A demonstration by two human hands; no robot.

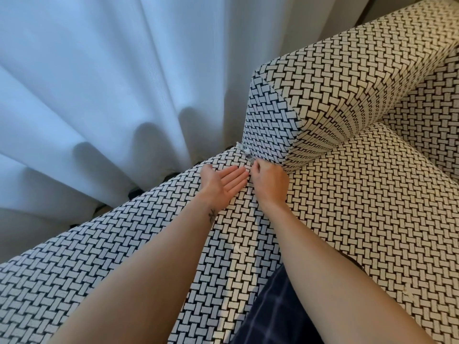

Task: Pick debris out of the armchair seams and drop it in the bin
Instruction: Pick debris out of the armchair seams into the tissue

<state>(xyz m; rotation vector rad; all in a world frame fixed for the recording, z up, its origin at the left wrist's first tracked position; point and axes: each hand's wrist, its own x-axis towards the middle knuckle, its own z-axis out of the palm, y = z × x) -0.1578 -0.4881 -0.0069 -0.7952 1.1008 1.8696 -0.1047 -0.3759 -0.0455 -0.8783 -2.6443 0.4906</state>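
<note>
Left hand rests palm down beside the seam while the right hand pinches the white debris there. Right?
Not quite: the head view shows the left hand palm up, not down, beside the seam; the right hand does pinch the white debris there.
</note>
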